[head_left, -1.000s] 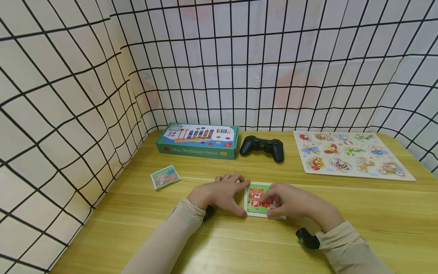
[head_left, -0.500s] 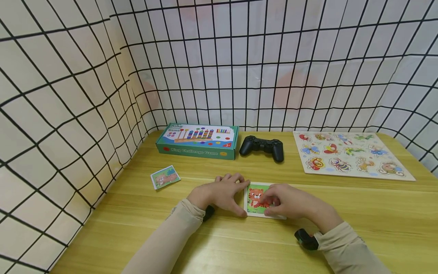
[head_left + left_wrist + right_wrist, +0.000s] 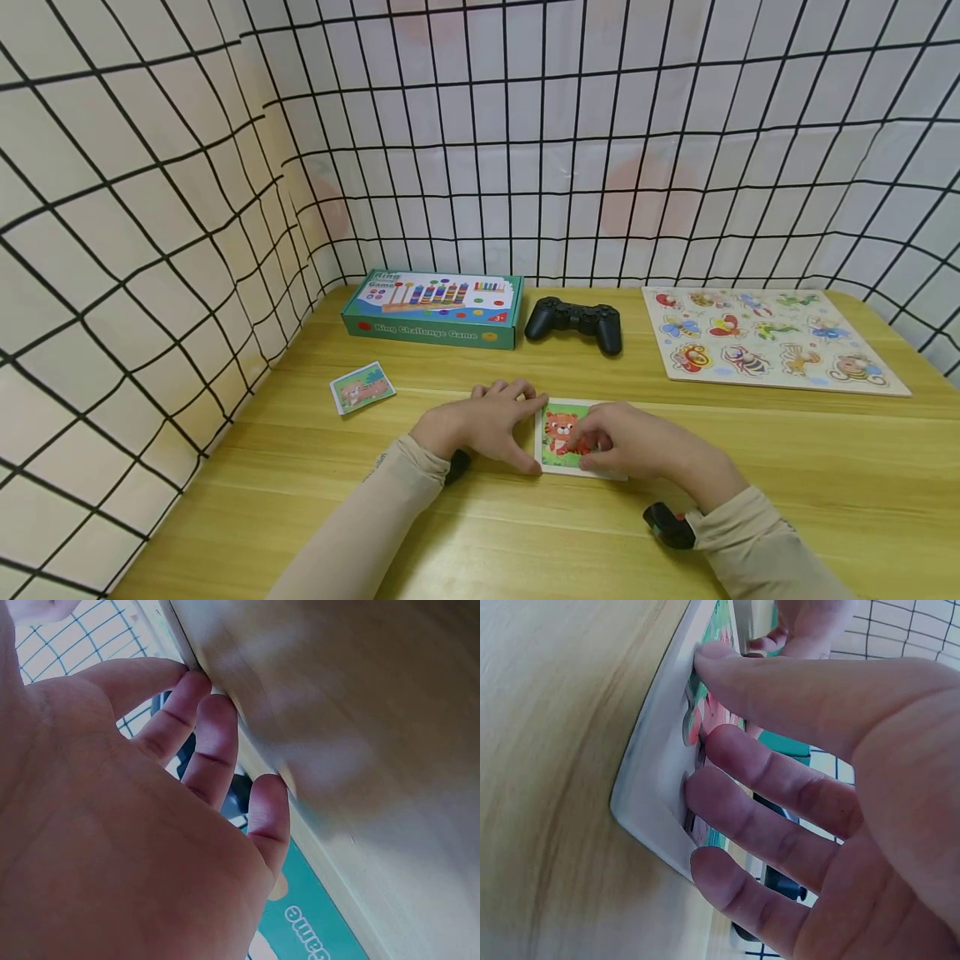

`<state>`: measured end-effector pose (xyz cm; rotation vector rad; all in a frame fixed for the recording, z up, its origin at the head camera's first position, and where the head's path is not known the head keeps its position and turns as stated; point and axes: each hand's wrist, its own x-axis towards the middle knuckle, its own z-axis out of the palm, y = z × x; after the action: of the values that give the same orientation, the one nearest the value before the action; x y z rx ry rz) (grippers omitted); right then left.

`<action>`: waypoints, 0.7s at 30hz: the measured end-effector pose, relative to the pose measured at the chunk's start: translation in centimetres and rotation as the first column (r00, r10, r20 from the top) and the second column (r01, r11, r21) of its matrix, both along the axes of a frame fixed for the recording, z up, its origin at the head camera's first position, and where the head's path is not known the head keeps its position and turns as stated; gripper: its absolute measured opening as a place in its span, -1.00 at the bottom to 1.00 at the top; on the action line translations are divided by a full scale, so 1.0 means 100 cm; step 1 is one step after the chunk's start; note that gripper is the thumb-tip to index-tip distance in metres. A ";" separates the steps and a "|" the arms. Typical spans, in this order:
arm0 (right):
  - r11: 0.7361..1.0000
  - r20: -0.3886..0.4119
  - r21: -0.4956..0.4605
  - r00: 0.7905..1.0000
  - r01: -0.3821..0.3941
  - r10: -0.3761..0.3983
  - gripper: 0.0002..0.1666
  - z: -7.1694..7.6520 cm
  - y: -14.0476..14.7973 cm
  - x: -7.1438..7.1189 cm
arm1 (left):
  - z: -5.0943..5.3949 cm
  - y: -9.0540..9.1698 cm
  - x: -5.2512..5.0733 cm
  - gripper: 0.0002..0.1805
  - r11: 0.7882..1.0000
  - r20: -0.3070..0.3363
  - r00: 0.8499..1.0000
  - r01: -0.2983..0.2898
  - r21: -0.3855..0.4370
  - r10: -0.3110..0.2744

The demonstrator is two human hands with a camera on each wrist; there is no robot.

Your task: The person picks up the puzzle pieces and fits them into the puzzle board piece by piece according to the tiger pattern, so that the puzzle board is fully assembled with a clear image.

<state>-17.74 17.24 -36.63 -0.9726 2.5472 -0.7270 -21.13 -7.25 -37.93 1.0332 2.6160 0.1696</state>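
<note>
In the head view a tiger jigsaw puzzle (image 3: 561,435) in a white-rimmed tray lies flat on the wooden table. My left hand (image 3: 491,423) has its thumb and index fingertip spread along the tray's left edge. In the left wrist view that hand (image 3: 142,817) shows its other fingertips on the tabletop. Over the puzzle's right part, my right hand (image 3: 637,442) touches the pieces with thumb and fingertips. Up close in the right wrist view, its fingers (image 3: 739,802) are extended against the pieces' edge, beside a bare white strip of tray (image 3: 649,772). The hand hides the puzzle's right side.
A small picture card (image 3: 363,388) lies to the left. Behind are a green Ring Challenge Game box (image 3: 435,308), a black game controller (image 3: 574,322) and a wooden insect puzzle board (image 3: 772,342). Black-grid netting (image 3: 480,167) surrounds the table.
My right hand has shifted slightly left over the puzzle, its thumb moving left along the lower edge. My left hand and the tray stay in place.
</note>
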 end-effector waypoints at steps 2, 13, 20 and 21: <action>1.000 0.007 -0.004 1.000 0.002 -0.002 -0.88 0.000 0.000 0.000 | 0.001 0.000 0.001 0.07 1.000 -0.001 1.000 0.000 -0.003 0.000; 0.999 0.055 -0.020 0.998 0.037 -0.036 -0.80 0.008 0.008 0.002 | 0.002 0.001 0.002 0.08 1.000 0.004 1.000 -0.002 -0.005 0.002; 0.998 0.096 -0.017 0.994 0.056 -0.054 -0.73 0.017 0.016 0.005 | 0.002 0.000 0.002 0.08 1.000 0.008 1.000 -0.003 0.005 0.003; 0.998 0.102 -0.011 0.993 0.062 -0.061 -0.72 0.017 0.018 0.005 | 0.002 0.000 0.002 0.07 1.000 0.007 1.000 -0.002 0.005 0.002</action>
<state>-17.22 19.05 -34.90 -0.8428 2.4965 -0.7920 -20.97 -7.27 -37.69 1.0294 2.6119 0.1801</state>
